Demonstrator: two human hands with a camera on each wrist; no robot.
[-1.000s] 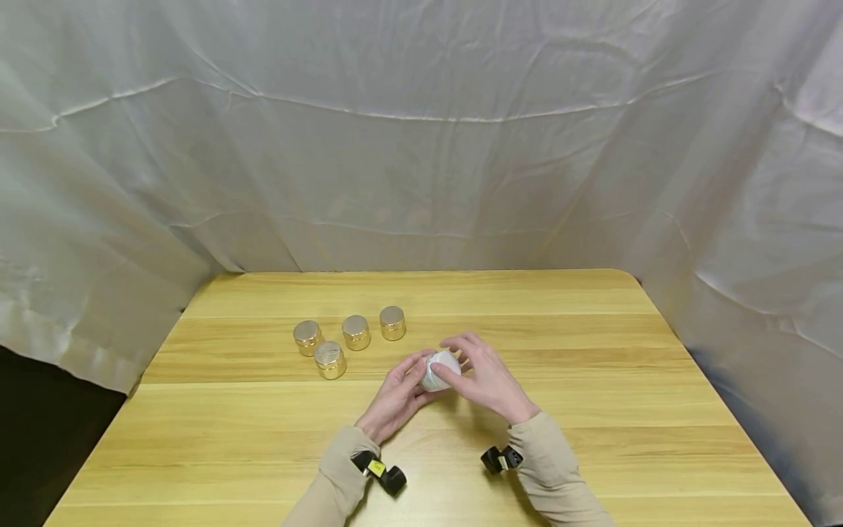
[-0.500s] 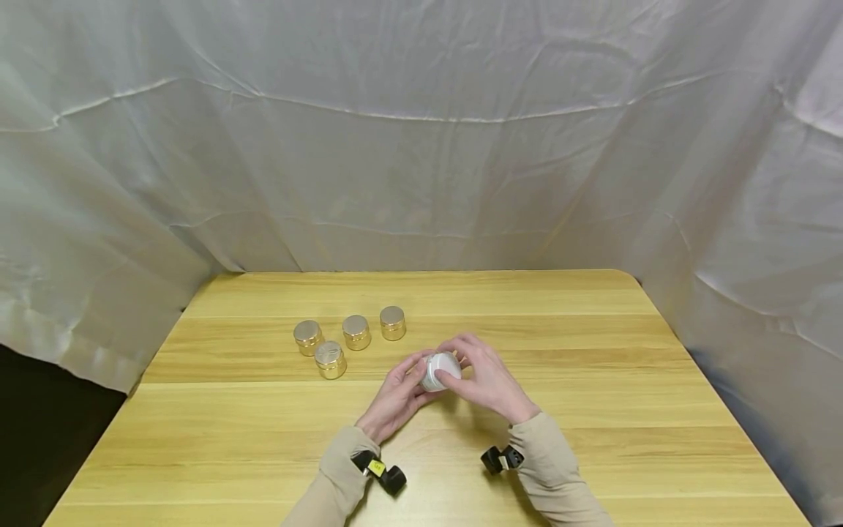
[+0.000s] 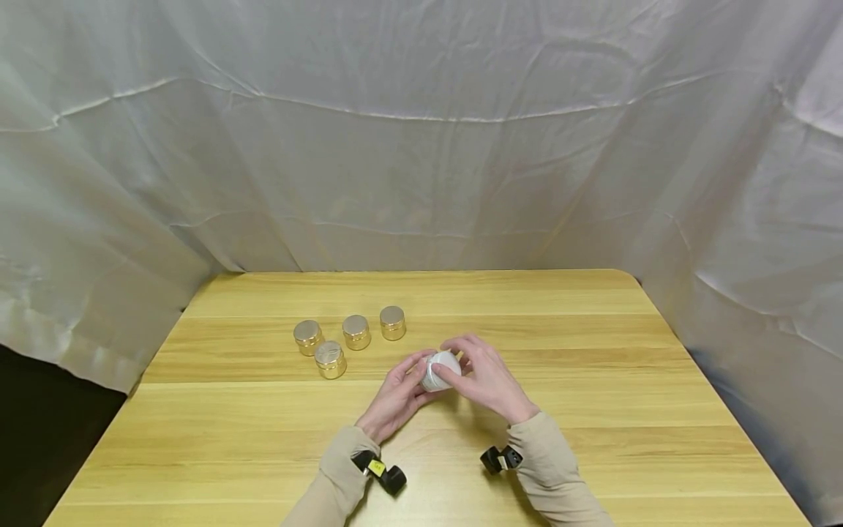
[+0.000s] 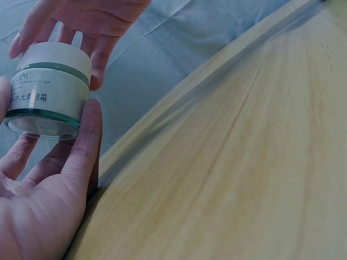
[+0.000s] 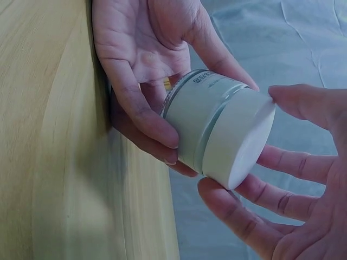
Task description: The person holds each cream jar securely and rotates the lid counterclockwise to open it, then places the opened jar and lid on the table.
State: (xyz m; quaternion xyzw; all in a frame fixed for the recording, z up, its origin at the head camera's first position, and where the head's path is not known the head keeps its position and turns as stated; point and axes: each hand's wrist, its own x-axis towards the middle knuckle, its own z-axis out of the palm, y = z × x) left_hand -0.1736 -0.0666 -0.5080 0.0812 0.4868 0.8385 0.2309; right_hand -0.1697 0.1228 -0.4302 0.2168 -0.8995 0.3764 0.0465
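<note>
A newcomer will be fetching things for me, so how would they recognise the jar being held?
Over the wooden table, find the left hand and right hand. Between them is the jar, bearing printed text; its white lid sets it apart from the four gold containers farther left.

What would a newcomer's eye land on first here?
Probably the white jar, held between the left grip and right grip just below the head view's middle. Next, the four shiny gold jars, grouped to its left on the wooden table.
</note>
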